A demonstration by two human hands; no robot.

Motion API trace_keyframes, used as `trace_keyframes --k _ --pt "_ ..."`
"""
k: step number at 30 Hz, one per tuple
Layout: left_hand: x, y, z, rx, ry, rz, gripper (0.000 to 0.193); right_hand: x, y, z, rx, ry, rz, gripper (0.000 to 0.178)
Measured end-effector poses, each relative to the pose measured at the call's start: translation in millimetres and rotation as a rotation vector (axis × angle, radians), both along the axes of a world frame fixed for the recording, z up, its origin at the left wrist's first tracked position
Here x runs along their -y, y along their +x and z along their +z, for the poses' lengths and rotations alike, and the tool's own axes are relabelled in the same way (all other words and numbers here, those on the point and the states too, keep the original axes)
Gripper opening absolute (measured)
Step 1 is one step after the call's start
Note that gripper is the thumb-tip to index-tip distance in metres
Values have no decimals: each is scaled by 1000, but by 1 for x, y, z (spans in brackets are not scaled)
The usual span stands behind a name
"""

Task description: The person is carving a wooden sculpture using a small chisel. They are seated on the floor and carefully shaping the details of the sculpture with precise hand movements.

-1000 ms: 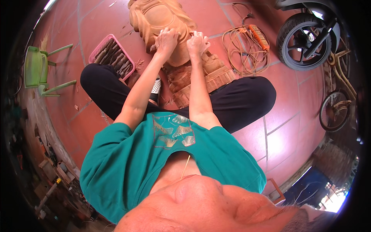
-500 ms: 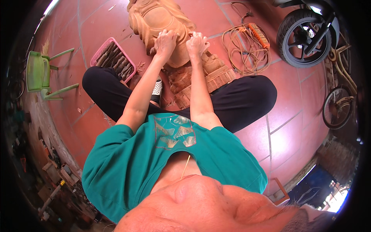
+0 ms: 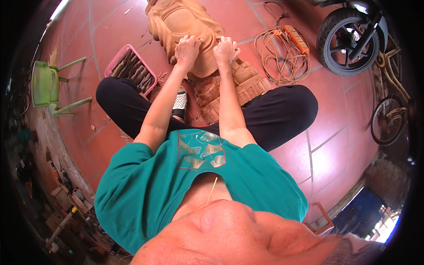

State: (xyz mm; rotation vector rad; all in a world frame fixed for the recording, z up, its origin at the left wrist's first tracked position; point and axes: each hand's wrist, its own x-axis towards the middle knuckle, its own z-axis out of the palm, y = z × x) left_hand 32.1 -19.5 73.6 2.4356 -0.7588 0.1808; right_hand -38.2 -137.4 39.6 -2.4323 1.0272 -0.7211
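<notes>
A carved wooden statue (image 3: pixel 179 24) with smooth, folded drapery lies on the floor in front of my crossed legs. Toward me its carving becomes a blocky, stepped base (image 3: pixel 252 93), partly hidden by my right forearm. My left hand (image 3: pixel 187 51) rests on the statue's lower part, its fingers curled closed over the wood. A short gap to the right, my right hand (image 3: pixel 225 51) is closed on the statue's side edge, knuckles up. Both fingertips are largely hidden, and no separate tool shows in either hand.
Left of my knee sits a pink basket (image 3: pixel 154 79) full of dark carving tools. A green chair (image 3: pixel 46 84) stands farther left. On the right lie a coiled cord (image 3: pixel 269 66) and an orange power strip (image 3: pixel 297 40), near a motorbike wheel (image 3: pixel 349 42).
Almost nothing differs. Both hands stay on the statue in nearly the same place, and the whole view has shifted very slightly.
</notes>
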Motion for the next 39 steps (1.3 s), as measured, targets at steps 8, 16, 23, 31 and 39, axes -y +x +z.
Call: trace_keyframes --k 8,16,23,31,39 --pt "14 18 -5 36 4 6 18 -2 2 6 -23 -4 -6 22" --pt "-16 17 -16 -78 -253 42 17 2 5 0 -17 -24 -13 21" --pt "-18 -1 -3 123 -112 -46 16 -3 2 11 -18 35 -11 19" --pt "14 16 5 191 63 -98 17 -1 4 10 -90 60 5 22" --pt "3 -4 5 109 112 -109 19 1 3 4 -16 5 -19 21"
